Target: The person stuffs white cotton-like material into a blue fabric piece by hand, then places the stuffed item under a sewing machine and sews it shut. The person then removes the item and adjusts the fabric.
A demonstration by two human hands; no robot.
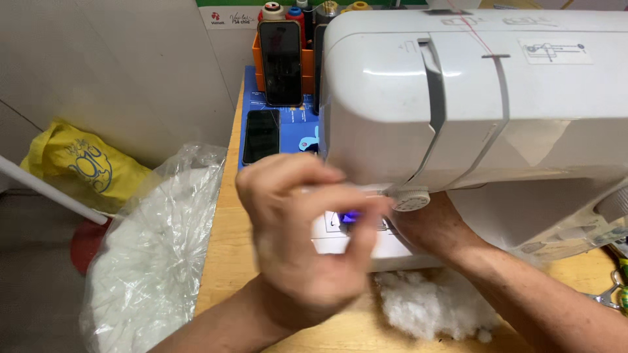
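Note:
A white sewing machine [471, 98] fills the upper right of the view. My left hand [301, 248] is raised in front of its needle area, fingers curled, with thumb and forefinger close together; what they pinch is blurred. My right hand [432, 225] reaches in under the machine's arm from the right, and its fingers are hidden behind my left hand. A small violet light [348, 217] glows between the two hands. A clump of white stuffing [432, 304] lies on the wooden table [226, 242] just below my right wrist.
A clear plastic bag of white stuffing [157, 255] hangs off the table's left edge. Behind it sits a yellow bag [85, 163]. One dark phone [280, 62] leans on an orange holder [307, 62] with thread spools; another phone [261, 135] lies flat. Scissors [611, 294] at far right.

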